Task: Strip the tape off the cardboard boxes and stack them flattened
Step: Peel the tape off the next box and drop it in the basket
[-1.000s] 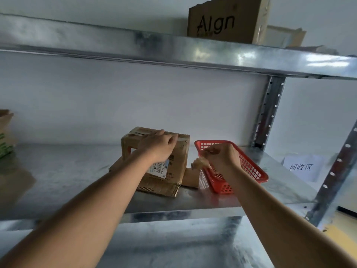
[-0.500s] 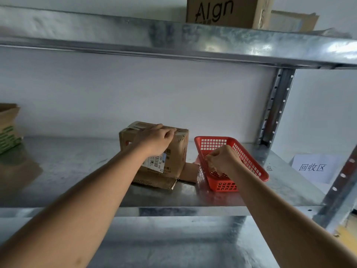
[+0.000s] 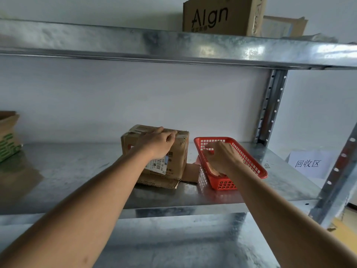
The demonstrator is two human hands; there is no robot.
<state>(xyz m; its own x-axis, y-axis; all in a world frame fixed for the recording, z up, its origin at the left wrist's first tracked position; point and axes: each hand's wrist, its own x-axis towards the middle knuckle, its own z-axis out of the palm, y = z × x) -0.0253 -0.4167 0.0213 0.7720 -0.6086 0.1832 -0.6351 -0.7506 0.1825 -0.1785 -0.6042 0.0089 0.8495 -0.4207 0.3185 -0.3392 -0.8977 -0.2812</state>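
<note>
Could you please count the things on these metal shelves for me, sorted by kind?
Brown cardboard boxes: 4, namely the taped box, the green-printed box, the "Algn" box and the box behind it
Red plastic mesh basket: 1
White paper sign: 1
Total: 6

Soft, dim daylight — glare on the upper shelf [image 3: 328, 52], wide-angle bowing, slight blur.

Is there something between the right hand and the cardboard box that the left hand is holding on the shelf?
Nothing visible blocks it. The right hand is over the red basket, which stands just right of the cardboard box. Only the basket's low left wall lies between them. The left hand rests on the box's top.
</note>
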